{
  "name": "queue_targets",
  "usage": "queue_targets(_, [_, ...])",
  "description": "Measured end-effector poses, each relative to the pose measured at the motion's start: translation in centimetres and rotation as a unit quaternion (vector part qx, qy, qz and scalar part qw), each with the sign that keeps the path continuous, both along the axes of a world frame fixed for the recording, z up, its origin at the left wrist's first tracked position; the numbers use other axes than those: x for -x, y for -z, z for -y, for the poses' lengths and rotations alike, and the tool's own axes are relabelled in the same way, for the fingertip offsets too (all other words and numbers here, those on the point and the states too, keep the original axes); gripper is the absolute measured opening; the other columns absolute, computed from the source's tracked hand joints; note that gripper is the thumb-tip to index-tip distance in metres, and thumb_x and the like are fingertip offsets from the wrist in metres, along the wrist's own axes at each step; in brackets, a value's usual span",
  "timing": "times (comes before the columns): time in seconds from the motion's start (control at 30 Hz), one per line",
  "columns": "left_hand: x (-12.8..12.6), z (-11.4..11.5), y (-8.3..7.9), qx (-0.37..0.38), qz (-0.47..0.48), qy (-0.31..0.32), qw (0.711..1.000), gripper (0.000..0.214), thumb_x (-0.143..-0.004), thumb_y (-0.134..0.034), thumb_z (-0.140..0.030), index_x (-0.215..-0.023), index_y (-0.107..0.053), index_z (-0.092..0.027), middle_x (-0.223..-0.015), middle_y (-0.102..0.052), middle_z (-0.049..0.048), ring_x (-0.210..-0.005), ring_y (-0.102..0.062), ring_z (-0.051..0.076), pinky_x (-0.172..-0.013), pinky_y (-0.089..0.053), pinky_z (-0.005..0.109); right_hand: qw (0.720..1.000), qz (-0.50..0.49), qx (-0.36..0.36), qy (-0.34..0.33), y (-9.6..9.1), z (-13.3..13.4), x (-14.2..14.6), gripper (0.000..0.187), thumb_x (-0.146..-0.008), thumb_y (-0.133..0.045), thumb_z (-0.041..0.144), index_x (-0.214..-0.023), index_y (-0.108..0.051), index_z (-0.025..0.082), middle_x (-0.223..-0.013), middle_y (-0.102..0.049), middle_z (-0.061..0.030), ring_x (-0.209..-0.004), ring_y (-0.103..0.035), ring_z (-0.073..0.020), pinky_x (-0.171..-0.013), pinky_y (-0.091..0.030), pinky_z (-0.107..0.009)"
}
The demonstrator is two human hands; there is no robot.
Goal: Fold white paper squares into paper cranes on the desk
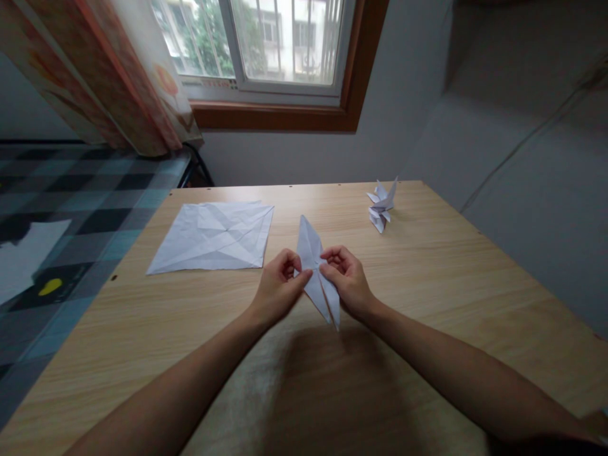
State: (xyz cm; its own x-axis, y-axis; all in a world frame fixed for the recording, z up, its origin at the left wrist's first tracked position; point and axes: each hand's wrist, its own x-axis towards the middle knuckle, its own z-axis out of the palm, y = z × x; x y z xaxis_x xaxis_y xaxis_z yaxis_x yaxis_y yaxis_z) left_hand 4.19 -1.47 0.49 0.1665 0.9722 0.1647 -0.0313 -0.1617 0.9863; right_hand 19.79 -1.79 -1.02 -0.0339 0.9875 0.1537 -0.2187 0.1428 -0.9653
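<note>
Between my hands is a piece of white folded paper [310, 244], a long diamond with a slit running down its lower half into two points. My left hand [284, 283] pinches its left edge near the middle, thumb on top. On the opposite edge my right hand [348, 278] pinches it the same way, its fingers curled behind. The paper is held just above the wooden table [437, 278], its upper tip pointing away from me. Parts of the paper's sides are hidden by my thumbs and fingers.
Creased white paper sheets [213, 244] lie at the table's left. Folded paper figures [381, 202] stand at the back right. Beyond the left edge is a checkered bed cover [109, 190] with a white paper [33, 253] on it. A window [285, 44] and curtain [95, 69] are behind.
</note>
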Motion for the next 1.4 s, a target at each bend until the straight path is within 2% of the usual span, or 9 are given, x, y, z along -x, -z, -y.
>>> queue_targets(0.13, [-0.2,-0.1,-0.1,0.028,0.075,-0.010,0.997,0.035,-0.067,-0.076,-0.022,-0.079,-0.043,-0.021,-0.067,-0.059,-0.0065,-0.057,-0.055,0.010,-0.054,-0.043,0.021,0.998,-0.019,-0.002,-0.059,0.3,0.4,0.2,0.044,-0.068,-0.079,0.028,-0.101,-0.050,0.027,-0.078,-0.062,0.0046,-0.064,-0.059,-0.0136,-0.058,-0.047,-0.025])
queue_targets(0.27, [-0.3,-0.2,-0.1,0.032,0.090,-0.013,0.995,0.037,-0.066,-0.076,-0.021,-0.082,-0.043,-0.022,-0.067,-0.060,-0.0069,-0.055,-0.057,0.010,-0.052,-0.043,0.020,0.999,-0.012,-0.001,-0.029,0.3,0.4,0.3,0.036,-0.073,-0.075,0.025,-0.102,-0.054,0.026,-0.071,-0.061,0.0056,-0.060,-0.058,-0.0122,-0.056,-0.046,-0.024])
queue_targets(0.37, [-0.3,-0.3,-0.1,0.027,0.089,-0.020,0.995,0.040,-0.065,-0.076,-0.020,-0.087,-0.043,-0.022,-0.068,-0.062,-0.0067,-0.057,-0.059,0.010,-0.053,-0.045,0.020,1.000,-0.027,0.001,0.009,0.2,0.2,0.1,0.028,-0.074,-0.073,0.030,-0.096,-0.057,0.025,-0.077,-0.064,0.0036,-0.062,-0.059,-0.0122,-0.057,-0.048,-0.024])
queue_targets(0.57, [-0.1,-0.4,-0.3,0.047,0.131,-0.031,0.990,0.062,-0.061,-0.080,-0.016,-0.110,-0.042,-0.024,-0.074,-0.065,-0.0074,-0.062,-0.063,0.012,-0.060,-0.051,0.024,0.996,-0.084,0.033,-0.008,0.1,-0.6,-0.2,0.039,-0.067,-0.082,0.036,-0.098,-0.062,0.025,-0.077,-0.068,0.0024,-0.067,-0.064,-0.0144,-0.066,-0.053,-0.028])
queue_targets(0.7, [0.2,-0.6,0.1,0.059,0.154,0.012,0.986,0.049,-0.059,-0.082,-0.018,-0.098,-0.052,-0.019,-0.082,-0.067,-0.0023,-0.071,-0.064,0.013,-0.066,-0.051,0.026,0.995,-0.078,0.056,-0.041,0.2,-0.5,-0.3,0.037,-0.064,-0.085,0.038,-0.093,-0.066,0.023,-0.078,-0.071,0.0004,-0.071,-0.066,-0.0162,-0.070,-0.055,-0.031])
queue_targets(0.83, [0.3,-0.4,0.6,0.100,0.170,0.053,0.979,0.040,-0.059,-0.082,-0.020,-0.088,-0.055,-0.017,-0.080,-0.066,-0.0008,-0.072,-0.063,0.015,-0.067,-0.051,0.028,0.994,-0.071,0.069,-0.056,0.0,-0.3,-0.3,0.031,-0.064,-0.085,0.038,-0.082,-0.066,0.022,-0.076,-0.070,0.0006,-0.064,-0.062,-0.0142,-0.065,-0.052,-0.029])
queue_targets(1.1, [0.2,-0.5,0.1,0.105,0.130,0.034,0.985,0.037,-0.060,-0.084,-0.024,-0.082,-0.055,-0.017,-0.075,-0.069,-0.0010,-0.066,-0.063,0.013,-0.064,-0.051,0.025,0.991,-0.087,0.094,-0.031,-0.6,-0.4,-0.6,0.025,-0.061,-0.078,0.029,-0.067,-0.056,0.021,-0.061,-0.059,0.0048,-0.054,-0.050,-0.0111,-0.054,-0.041,-0.024])
queue_targets(1.27, [0.1,-0.4,-0.2,0.094,0.065,0.037,0.993,0.033,-0.060,-0.085,-0.027,-0.075,-0.058,-0.016,-0.073,-0.069,-0.0005,-0.065,-0.064,0.013,-0.061,-0.051,0.025,0.979,-0.133,0.112,-0.111,-1.2,-0.5,-1.0,0.036,-0.054,-0.076,0.022,-0.084,-0.055,0.023,-0.073,-0.065,0.0046,-0.061,-0.057,-0.0132,-0.058,-0.046,-0.025])
queue_targets(1.4, [0.1,-0.4,-0.1,0.099,0.067,0.039,0.992,0.037,-0.058,-0.086,-0.026,-0.077,-0.056,-0.017,-0.066,-0.065,-0.0039,-0.057,-0.061,0.010,-0.054,-0.047,0.021,0.969,-0.130,0.120,-0.171,-1.7,-0.5,-1.2,0.042,-0.053,-0.078,0.021,-0.090,-0.057,0.023,-0.078,-0.069,0.0035,-0.063,-0.059,-0.0140,-0.059,-0.048,-0.025])
